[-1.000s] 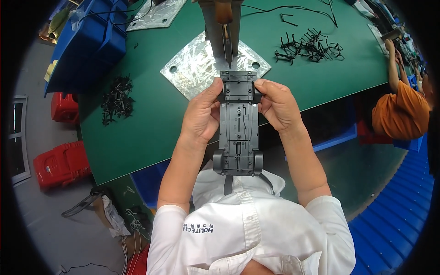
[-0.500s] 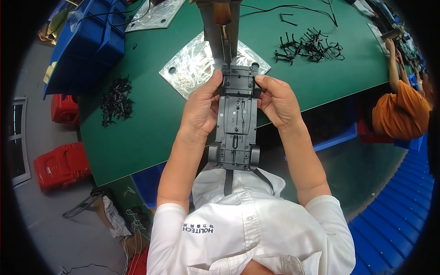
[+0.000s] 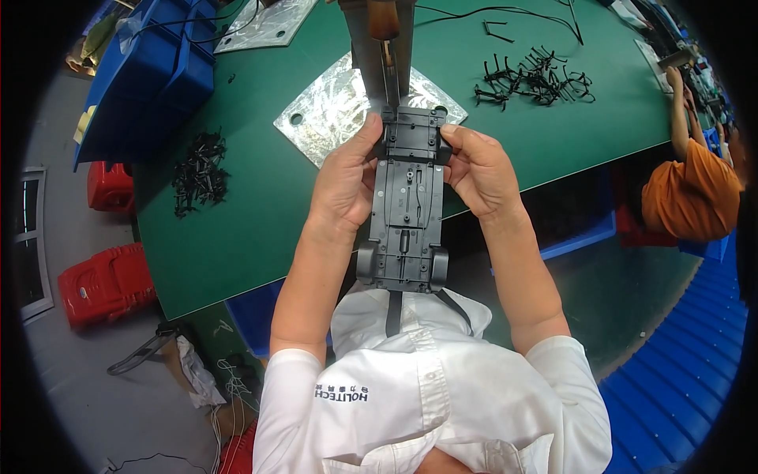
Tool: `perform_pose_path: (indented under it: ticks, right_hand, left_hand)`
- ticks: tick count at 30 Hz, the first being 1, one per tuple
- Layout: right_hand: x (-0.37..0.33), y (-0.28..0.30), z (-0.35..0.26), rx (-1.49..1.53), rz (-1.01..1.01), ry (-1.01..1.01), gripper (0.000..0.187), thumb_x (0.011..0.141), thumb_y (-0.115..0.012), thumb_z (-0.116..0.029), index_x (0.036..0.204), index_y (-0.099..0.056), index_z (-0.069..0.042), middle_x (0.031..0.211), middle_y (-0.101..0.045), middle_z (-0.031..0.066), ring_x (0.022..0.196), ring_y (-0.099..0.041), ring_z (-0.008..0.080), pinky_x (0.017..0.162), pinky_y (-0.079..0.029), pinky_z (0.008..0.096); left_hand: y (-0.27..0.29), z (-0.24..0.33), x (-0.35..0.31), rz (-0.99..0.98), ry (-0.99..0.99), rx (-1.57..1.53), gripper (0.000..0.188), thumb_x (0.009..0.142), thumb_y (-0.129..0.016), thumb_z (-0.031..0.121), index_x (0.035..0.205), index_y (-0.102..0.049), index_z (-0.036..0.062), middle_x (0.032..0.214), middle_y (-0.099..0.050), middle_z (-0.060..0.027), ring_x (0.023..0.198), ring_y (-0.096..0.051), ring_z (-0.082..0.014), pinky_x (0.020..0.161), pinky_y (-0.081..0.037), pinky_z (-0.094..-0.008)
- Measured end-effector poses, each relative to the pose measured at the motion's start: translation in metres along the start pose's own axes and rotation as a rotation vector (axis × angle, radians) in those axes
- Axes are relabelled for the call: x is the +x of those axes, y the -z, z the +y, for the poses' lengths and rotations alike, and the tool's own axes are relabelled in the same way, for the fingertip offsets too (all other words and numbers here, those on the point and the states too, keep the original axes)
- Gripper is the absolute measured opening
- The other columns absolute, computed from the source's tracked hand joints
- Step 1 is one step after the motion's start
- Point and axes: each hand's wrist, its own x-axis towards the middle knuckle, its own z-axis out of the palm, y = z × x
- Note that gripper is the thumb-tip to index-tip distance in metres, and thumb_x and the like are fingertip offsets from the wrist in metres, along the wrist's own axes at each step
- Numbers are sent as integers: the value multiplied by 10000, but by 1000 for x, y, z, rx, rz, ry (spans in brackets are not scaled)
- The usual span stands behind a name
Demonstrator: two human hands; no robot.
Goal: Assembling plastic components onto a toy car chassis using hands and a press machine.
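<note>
Between my hands lies a long black plastic toy car chassis point(image 3: 408, 205), with two wheels showing at its near end. My left hand point(image 3: 347, 178) grips its far left edge, thumb on top. On the opposite edge my right hand point(image 3: 479, 170) closes round the far right corner, thumb on top as well. The narrow metal tip of an upright machine point(image 3: 388, 67) comes down at the far left corner of the chassis; whether it touches cannot be made out. Beneath that far end is a shiny metal plate point(image 3: 320, 114).
On the green table point(image 3: 260, 245) are a pile of small black parts point(image 3: 199, 174) at left and bent black pieces point(image 3: 537, 77) at right. Blue bins point(image 3: 158, 75) stand far left, red stools point(image 3: 106, 286) beside the table. A co-worker in an orange sleeve point(image 3: 689, 192) is at right.
The chassis has shifted very slightly away from me, its far end closer in under the machine tip. Both hands keep their hold.
</note>
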Motion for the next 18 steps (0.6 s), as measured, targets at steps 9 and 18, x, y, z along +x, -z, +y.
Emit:
perform_pose_path:
  ticks: [9, 18]
  right_hand:
    - [1, 3, 0, -13, 3, 7, 149, 854, -532, -114, 891, -594, 17, 843, -616, 58, 706, -597, 110, 577, -512, 246]
    - [0, 2, 0, -9, -11, 4, 145, 851, -536, -112, 888, -595, 16, 842, -618, 56, 699, -594, 106, 561, -506, 242]
  left_hand:
    - [-2, 2, -2, -14, 4, -13, 323, 860, -584, 295, 982, -585, -4, 890, -637, -98, 757, -630, -155, 648, -533, -265]
    - [-1, 1, -2, -6, -8, 2, 332, 855, -592, 294, 994, -579, -7, 895, -635, -100, 766, -628, -156, 664, -531, -267]
